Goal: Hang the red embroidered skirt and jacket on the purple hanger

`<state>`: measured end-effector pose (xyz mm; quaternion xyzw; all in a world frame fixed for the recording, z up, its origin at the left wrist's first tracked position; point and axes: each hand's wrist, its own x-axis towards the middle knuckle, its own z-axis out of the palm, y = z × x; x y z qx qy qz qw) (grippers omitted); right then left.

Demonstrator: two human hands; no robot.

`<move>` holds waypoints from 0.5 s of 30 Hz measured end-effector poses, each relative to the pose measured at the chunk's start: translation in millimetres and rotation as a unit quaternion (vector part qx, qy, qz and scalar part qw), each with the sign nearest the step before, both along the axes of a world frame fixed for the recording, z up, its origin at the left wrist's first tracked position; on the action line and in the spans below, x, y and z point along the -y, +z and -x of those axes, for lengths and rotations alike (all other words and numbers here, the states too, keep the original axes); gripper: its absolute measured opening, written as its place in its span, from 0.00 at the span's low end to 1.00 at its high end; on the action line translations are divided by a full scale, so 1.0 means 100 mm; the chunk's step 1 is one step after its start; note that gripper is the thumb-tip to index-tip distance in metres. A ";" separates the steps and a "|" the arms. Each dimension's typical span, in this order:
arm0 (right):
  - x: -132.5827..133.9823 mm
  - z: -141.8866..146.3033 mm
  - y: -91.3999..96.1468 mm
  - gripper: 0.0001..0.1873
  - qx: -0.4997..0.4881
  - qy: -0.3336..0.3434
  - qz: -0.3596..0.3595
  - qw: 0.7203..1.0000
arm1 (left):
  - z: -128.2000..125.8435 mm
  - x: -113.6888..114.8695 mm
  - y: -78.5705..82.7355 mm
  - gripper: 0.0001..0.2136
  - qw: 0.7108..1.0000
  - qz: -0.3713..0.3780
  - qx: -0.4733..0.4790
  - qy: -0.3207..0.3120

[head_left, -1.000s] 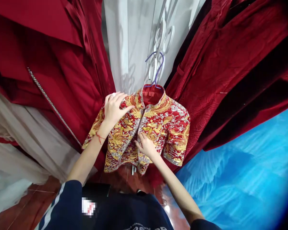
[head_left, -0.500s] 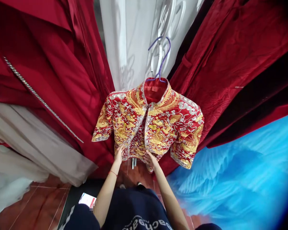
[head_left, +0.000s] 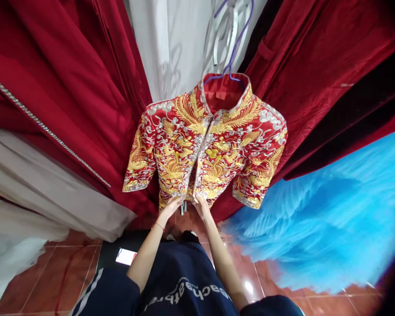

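Observation:
A red jacket (head_left: 210, 145) with gold and silver embroidery hangs in front of me on a purple hanger (head_left: 232, 52). My left hand (head_left: 171, 205) grips the bottom hem of its left front panel. My right hand (head_left: 202, 205) pinches the hem of the right front panel beside it. Both hands are closed on the cloth at the front opening. A thin red string circles my left wrist.
Dark red garments (head_left: 69, 87) hang to the left, and red velvet robes (head_left: 316, 74) to the right. A white panel (head_left: 171, 48) stands behind. Blue tulle (head_left: 316, 210) spreads at lower right, pale fabric (head_left: 36, 188) at lower left. The floor is red-brown tile (head_left: 52, 281).
My left hand dropped from the jacket's shoulder to the hem, and my right hand slid down to the hem too. The view tilted, so the jacket sits higher in the picture.

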<state>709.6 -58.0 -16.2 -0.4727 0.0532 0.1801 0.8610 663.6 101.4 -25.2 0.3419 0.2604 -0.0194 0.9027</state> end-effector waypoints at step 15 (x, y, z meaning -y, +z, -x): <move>-0.12 0.14 0.29 0.18 -0.043 -0.051 0.002 0.998 | -0.09 0.13 0.20 0.04 0.998 0.062 0.016 0.004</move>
